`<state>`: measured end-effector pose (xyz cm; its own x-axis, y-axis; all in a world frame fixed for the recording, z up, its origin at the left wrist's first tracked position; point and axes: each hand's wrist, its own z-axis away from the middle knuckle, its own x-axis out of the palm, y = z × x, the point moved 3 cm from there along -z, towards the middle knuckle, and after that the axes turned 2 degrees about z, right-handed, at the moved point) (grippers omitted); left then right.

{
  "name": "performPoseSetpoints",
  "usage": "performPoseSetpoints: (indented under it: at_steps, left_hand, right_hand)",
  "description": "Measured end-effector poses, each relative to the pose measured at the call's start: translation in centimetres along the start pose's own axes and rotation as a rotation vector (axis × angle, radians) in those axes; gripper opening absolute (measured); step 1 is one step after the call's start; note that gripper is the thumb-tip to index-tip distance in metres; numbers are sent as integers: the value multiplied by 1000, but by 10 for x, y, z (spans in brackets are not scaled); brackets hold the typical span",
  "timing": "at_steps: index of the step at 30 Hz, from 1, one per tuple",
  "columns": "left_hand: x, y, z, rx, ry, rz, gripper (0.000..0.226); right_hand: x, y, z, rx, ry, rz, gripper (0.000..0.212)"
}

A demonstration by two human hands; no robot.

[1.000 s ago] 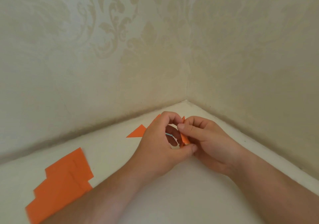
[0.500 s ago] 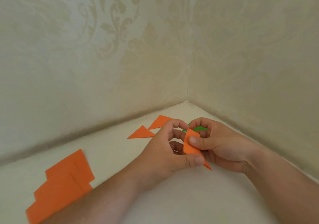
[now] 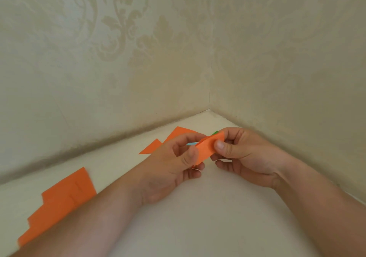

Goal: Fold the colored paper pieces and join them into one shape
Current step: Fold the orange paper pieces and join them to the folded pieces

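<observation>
Both hands up over white tabletop (image 3: 198, 217), near far corner where two patterned walls (image 3: 118, 58) meet. Left hand (image 3: 174, 169) & right hand (image 3: 243, 153) pinching same folded orange piece (image 3: 208, 149) btwn them, right thumb flat on its face, left thumb at its lower left edge. Bit of green paper (image 3: 214, 132) showing behind piece's top, sliver of light blue (image 3: 191, 143) behind left fingers. Two orange triangles (image 3: 153, 146) flat on tabletop twd far corner, partly hidden by left hand. Stack of orange sheets (image 3: 59, 203) staggered along left edge, near side, well apart from hands.
</observation>
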<state>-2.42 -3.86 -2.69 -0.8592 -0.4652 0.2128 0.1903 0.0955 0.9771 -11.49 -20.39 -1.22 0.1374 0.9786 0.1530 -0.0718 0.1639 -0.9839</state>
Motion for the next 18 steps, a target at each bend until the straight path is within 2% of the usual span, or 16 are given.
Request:
performPoseSetpoints:
  at_steps: [5, 9, 15, 18]
  left_hand:
    - [-5, 6, 2, -55, -50, 60, 75]
    - [-10, 10, 3, -21, -52, -67, 54]
    - [-15, 16, 1, 78, 132, -156, 30]
    - [-12, 23, 4, 158, 290, -349, 21]
  right_hand:
    - [0, 1, 2, 28, -54, 48, 24]
    - [1, 2, 2, 22, -111, 46, 26]
    - [0, 6, -1, 60, -127, 92, 36]
    - [4, 8, 0, 71, -173, 171, 42]
